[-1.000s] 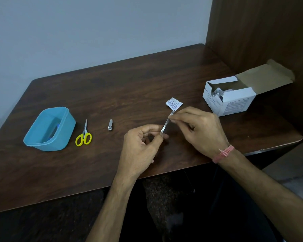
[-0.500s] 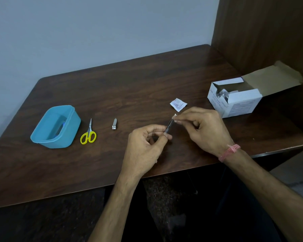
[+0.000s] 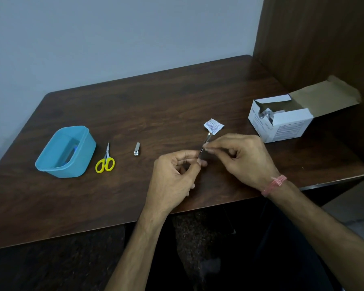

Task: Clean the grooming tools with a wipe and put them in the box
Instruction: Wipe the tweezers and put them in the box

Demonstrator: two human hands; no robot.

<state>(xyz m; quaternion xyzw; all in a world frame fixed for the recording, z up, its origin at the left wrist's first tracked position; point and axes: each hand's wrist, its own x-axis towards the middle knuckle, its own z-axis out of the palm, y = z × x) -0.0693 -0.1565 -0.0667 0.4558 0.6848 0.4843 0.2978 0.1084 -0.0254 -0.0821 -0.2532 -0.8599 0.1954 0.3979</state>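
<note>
Thin metal tool (image 3: 205, 144), prob. tweezers, held above the table (image 3: 177, 97), centre-near. Left hand (image 3: 172, 175) pinches its near end; right hand (image 3: 242, 158) pinches mid-shaft, a wipe presumably between fingers but can't see it. Light, stiff, slick, so grip the shaft, not the tip. Torn sachet (image 3: 213, 126) just beyond. Clipper (image 3: 136, 148), scissors (image 3: 105, 159), blue box (image 3: 65, 152) to the left; carton (image 3: 282, 120) far right.

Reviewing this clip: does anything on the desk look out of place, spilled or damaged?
Nothing looks spilled or broken. The only loose litter is a torn wipe sachet lying on the table beyond the hands. The cardboard box stands open. Scissors and nail clipper lie beside the blue box.
</note>
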